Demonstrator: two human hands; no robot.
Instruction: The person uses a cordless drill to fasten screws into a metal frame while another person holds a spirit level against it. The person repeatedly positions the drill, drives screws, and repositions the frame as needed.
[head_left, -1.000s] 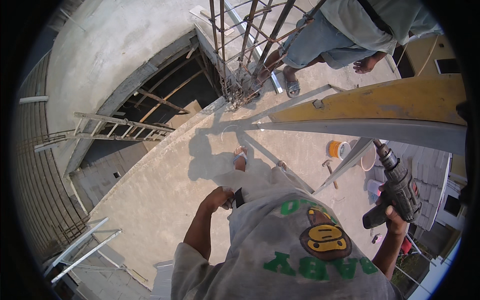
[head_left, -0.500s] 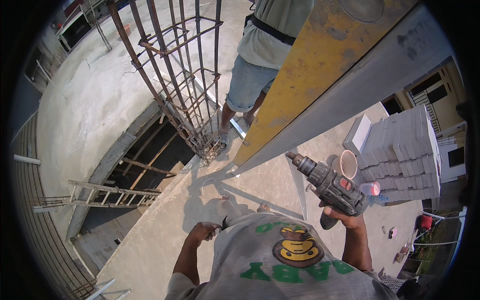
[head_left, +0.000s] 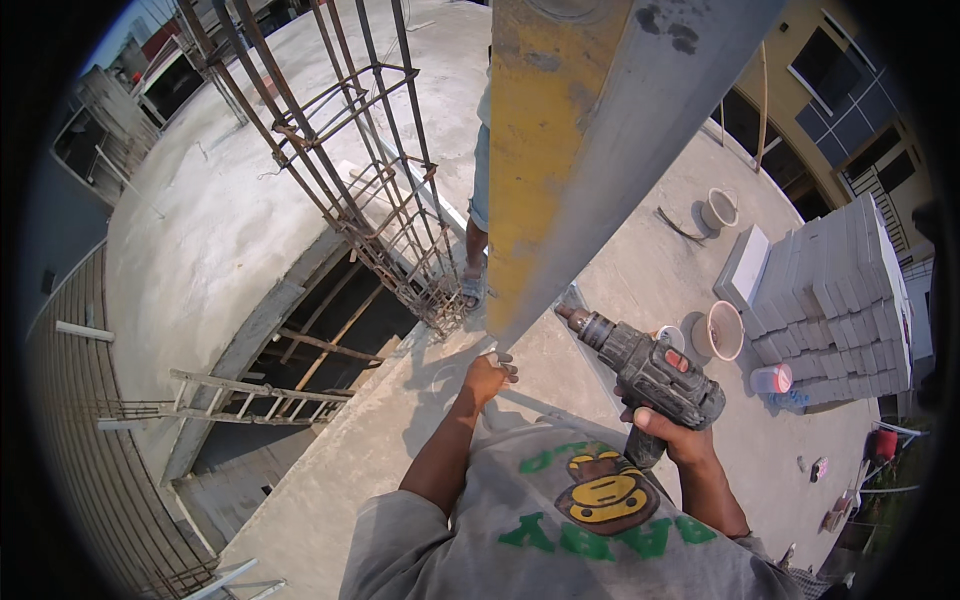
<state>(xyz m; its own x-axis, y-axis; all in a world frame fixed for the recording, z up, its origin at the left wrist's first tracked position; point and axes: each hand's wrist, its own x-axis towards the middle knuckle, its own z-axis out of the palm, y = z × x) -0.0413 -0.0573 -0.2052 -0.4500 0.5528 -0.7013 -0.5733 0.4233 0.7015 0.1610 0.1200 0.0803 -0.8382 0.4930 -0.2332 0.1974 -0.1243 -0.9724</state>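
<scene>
My right hand is closed round the handle of a dusty dark cordless drill, whose chuck points up and to the left. A long upright bar, yellow on one face and grey on the other, looms large in front of me. Just below its lower end is my left hand, fingers curled in. Something small and pale shows at the fingertips; I cannot tell what it is. Behind the bar a co-worker's leg is partly visible, the rest hidden.
A tied rebar column rises at the left beside a floor opening with a wooden ladder across it. Stacked grey blocks, a pale bucket, a further bucket and a red-and-white tub stand at the right.
My left hand has moved up and right, from beside my body to the bar's lower end. The bar appears more upright and now hides most of the co-worker. The drill stays in my right hand.
</scene>
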